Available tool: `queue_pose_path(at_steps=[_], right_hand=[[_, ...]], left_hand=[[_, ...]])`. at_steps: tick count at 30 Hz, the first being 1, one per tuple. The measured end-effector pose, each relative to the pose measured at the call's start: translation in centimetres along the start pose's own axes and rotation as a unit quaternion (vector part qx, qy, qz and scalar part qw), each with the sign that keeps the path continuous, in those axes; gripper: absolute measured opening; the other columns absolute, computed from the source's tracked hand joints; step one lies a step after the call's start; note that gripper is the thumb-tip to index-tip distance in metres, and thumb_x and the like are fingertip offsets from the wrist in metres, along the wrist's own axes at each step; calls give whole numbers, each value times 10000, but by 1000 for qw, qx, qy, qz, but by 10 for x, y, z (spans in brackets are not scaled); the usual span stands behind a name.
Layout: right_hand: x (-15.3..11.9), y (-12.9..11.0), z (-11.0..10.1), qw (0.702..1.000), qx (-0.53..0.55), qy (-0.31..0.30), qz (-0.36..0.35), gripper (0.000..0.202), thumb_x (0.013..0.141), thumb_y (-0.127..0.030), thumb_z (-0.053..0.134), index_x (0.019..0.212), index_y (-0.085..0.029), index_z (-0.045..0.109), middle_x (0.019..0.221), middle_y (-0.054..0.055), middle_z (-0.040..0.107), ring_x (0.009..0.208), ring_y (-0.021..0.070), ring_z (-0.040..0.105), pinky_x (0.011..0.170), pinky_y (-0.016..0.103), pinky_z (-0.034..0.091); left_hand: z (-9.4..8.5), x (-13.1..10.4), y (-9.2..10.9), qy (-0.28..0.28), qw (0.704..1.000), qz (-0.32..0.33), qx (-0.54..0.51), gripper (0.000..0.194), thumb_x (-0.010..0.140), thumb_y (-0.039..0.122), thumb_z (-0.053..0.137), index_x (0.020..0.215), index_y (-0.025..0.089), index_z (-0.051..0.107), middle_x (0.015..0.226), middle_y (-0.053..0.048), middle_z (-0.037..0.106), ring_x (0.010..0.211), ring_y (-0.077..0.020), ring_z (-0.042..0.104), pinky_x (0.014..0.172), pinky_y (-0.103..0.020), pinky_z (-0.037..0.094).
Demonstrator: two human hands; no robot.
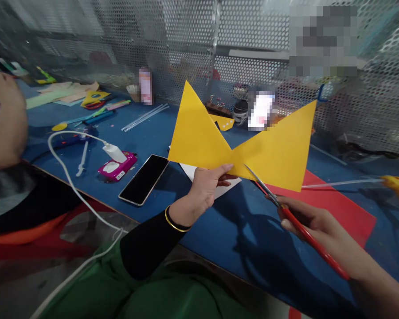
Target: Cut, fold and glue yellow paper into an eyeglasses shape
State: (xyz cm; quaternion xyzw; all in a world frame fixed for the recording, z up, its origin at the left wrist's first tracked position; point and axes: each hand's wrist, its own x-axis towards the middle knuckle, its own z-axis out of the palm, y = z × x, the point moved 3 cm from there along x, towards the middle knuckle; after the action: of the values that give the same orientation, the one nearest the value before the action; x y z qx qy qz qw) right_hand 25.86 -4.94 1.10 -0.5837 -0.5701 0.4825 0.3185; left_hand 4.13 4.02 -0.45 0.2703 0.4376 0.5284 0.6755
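My left hand (pixel 208 184) pinches a yellow paper sheet (pixel 275 150) near the middle of its lower edge, thumb on the near face. The sheet has a deep V-shaped notch in its top edge, leaving a pointed peak on each side. My right hand (pixel 314 226) is closed round the red handles of a pair of scissors (pixel 269 192). Their blades meet the sheet's lower edge just right of my left thumb, one blade lying over the near face. Beneath the sheet, white paper (pixel 228 184) and a red sheet (pixel 332 208) lie on the blue table (pixel 199 230).
Left of my hands lie a black phone (pixel 144 179) and a pink power strip (pixel 118 166) with a white cable. Behind them are clear sticks (pixel 145 117). Perforated metal (pixel 173 40) borders the back. Another person's arm (pixel 5 119) is at the left.
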Motion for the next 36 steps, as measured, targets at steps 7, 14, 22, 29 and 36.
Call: queue_pose_path(at_steps=[7, 14, 22, 29, 36], right_hand=[[-2, -5, 1, 999, -46, -2, -28, 544, 720, -512, 787, 1182, -229, 732, 694, -2, 629, 584, 131, 547, 545, 224, 517], [-3, -5, 4, 999, -31, -2, -20, 589, 727, -530, 779, 1229, -228, 719, 687, 9, 632, 605, 159, 587, 527, 239, 528], [-4, 6, 3, 999, -35, -19, -4, 588, 784, -519, 739, 1307, -258, 673, 1042, 61, 765, 977, 274, 719, 814, 324, 604], [-5, 18, -2, 994, -106, 17, -19, 632, 777, -566, 724, 1300, -214, 680, 1022, 71, 777, 938, 289, 728, 795, 360, 615], [-6, 11, 0, 997, -77, -5, -31, 590, 757, -524, 759, 1264, -233, 678, 940, 64, 752, 857, 266, 702, 722, 345, 602]], left_hand=[[-1, 1, -1, -4, 1000, 4, 6, 99, 772, 153, 753, 871, 158, 768, 839, -51, 769, 606, -123, 706, 519, -203, 476], [-1, -1, 1, 1, 1000, 3, 11, 138, 769, 147, 747, 903, 168, 767, 858, -44, 769, 608, -126, 703, 522, -212, 470], [0, -1, 2, 5, 1000, 5, 3, 58, 761, 128, 744, 815, 149, 743, 831, -42, 762, 576, -123, 701, 492, -202, 456], [-2, 1, 1, -9, 1000, 16, 0, 106, 726, 160, 771, 827, 146, 739, 879, -57, 770, 584, -133, 705, 497, -214, 461], [-1, -1, 2, -5, 1000, 6, 14, 66, 741, 150, 760, 803, 149, 739, 850, -51, 762, 586, -130, 706, 504, -215, 455]])
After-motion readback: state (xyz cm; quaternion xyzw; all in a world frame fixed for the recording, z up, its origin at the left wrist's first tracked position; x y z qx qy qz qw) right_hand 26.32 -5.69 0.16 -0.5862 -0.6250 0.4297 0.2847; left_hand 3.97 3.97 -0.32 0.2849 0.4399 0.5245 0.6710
